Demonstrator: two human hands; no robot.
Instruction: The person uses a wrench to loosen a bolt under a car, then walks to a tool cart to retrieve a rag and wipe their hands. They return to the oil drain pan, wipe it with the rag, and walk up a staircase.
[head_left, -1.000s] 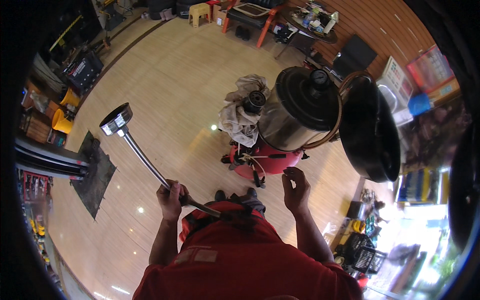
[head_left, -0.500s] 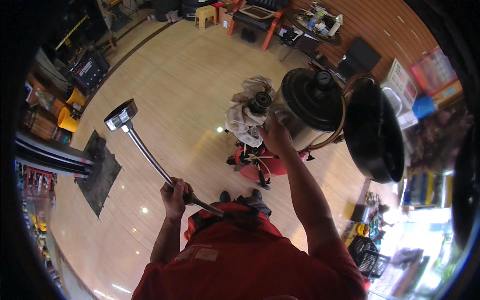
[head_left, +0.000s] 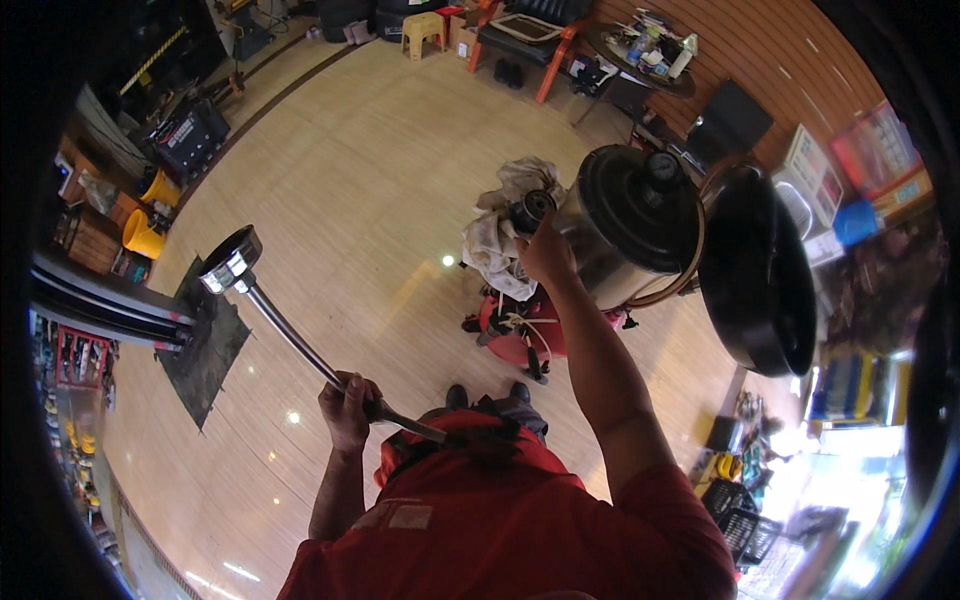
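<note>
My left hand (head_left: 349,411) is closed round the handle of a long-handled filter wrench (head_left: 290,329). The wrench's shiny metal cup head points up and away to the left, and its near end reaches my red shirt. Ahead on the right, my right hand (head_left: 548,252) grips a black oil filter (head_left: 536,207), its fingertips partly hidden behind it. A crumpled whitish rag (head_left: 492,246) lies under and round the filter. Just right of that hand stands a metal tank (head_left: 592,255) with a black lid and a gauge on top.
A wide black pan (head_left: 752,270) sits right of the tank, a hose looping between them. Below the tank is a red machine part (head_left: 520,345). Farther off are a yellow stool (head_left: 424,34), a chair (head_left: 530,30) and a cluttered round table (head_left: 640,60). A lift post (head_left: 110,308) stands left.
The right hand's fingers have moved up onto the black filter, which now leans slightly. The wrench in my left hand has shifted a little left. The whole view has turned slightly.
</note>
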